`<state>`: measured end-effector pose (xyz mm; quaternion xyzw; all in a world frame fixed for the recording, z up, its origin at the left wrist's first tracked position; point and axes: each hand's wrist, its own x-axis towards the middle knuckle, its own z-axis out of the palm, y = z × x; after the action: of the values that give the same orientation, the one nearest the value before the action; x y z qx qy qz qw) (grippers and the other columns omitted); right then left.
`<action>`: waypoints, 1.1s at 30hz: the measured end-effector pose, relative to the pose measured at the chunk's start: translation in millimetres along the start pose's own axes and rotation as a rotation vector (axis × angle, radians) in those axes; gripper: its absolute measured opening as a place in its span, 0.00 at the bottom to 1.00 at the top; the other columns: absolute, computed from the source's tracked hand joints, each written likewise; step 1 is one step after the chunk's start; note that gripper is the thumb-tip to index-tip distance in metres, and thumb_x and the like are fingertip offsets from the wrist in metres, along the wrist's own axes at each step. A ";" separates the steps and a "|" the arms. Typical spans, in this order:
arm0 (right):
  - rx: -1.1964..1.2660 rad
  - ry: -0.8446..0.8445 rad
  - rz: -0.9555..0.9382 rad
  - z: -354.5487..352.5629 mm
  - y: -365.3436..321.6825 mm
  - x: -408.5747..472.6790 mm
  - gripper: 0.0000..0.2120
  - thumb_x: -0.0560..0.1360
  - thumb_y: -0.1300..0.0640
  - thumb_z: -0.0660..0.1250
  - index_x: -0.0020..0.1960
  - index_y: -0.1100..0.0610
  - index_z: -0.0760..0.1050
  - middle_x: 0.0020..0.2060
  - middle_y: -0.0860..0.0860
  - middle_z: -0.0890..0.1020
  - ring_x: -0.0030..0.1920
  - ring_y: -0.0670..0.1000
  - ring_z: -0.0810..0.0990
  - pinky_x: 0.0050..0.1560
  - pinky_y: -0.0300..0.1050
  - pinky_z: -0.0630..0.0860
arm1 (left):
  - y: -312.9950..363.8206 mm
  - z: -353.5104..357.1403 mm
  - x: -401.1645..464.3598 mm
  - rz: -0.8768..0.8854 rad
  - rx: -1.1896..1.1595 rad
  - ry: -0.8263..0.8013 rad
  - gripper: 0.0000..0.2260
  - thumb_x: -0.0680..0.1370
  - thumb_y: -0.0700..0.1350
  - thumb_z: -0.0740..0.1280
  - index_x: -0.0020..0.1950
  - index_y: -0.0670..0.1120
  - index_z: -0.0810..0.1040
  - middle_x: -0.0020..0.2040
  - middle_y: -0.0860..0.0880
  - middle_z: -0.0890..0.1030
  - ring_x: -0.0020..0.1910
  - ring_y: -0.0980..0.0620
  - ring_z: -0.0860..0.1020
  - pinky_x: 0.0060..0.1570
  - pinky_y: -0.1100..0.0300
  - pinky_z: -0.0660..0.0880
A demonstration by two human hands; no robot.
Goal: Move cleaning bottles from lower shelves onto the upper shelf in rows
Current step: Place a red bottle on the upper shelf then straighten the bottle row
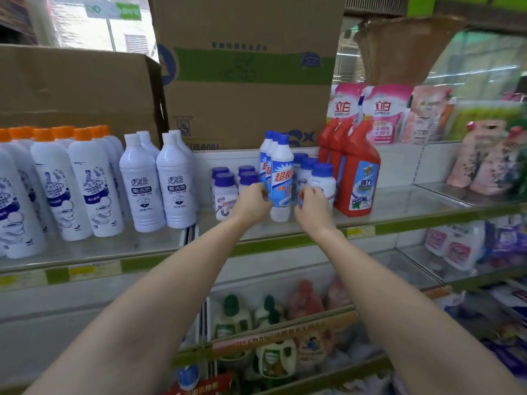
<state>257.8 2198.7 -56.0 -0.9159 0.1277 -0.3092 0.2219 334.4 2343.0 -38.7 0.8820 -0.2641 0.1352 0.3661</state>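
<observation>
Your left hand (254, 201) grips tall blue-cap bottle (281, 178) at front of upper shelf (393, 208); right hand (313, 207), fingers curled, holds short white bottle (323, 181). Risk: neighbours crowd close, so nudge could topple squat bottles (225, 192) or red bottle (360, 178).
</observation>
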 end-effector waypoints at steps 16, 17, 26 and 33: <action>0.061 -0.128 0.005 -24.4 92.7 40.9 0.50 0.72 0.54 0.78 0.81 0.56 0.46 0.71 0.63 0.60 0.66 0.68 0.71 0.66 0.59 0.70 | 35.5 94.2 5.2 -0.358 -0.050 0.214 0.24 0.76 0.47 0.74 0.66 0.44 0.67 0.61 0.43 0.78 0.60 0.43 0.78 0.57 0.48 0.79; 0.106 -0.164 0.008 -22.5 97.8 41.1 0.50 0.73 0.54 0.77 0.81 0.55 0.45 0.70 0.63 0.61 0.65 0.67 0.73 0.65 0.59 0.70 | 36.8 97.0 6.4 -0.363 -0.057 0.233 0.24 0.76 0.47 0.74 0.67 0.43 0.67 0.62 0.43 0.78 0.60 0.43 0.78 0.57 0.48 0.79; 0.182 -0.243 -0.019 -10.0 102.5 54.9 0.52 0.76 0.58 0.74 0.82 0.56 0.37 0.71 0.64 0.63 0.64 0.65 0.75 0.64 0.55 0.72 | 39.0 110.8 18.6 -0.453 -0.172 0.346 0.23 0.78 0.41 0.72 0.70 0.43 0.66 0.64 0.42 0.77 0.62 0.44 0.77 0.60 0.48 0.77; 0.147 -0.210 -0.034 2.7 106.3 56.2 0.53 0.75 0.57 0.75 0.81 0.56 0.35 0.70 0.65 0.63 0.62 0.66 0.76 0.65 0.58 0.74 | 36.2 116.4 17.7 -0.442 -0.048 0.337 0.22 0.79 0.40 0.69 0.70 0.42 0.64 0.64 0.42 0.77 0.62 0.44 0.77 0.59 0.48 0.77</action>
<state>292.9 2086.4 -80.9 -0.9264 0.0653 -0.2238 0.2955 333.8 2231.6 -91.3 0.8745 -0.0041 0.1905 0.4461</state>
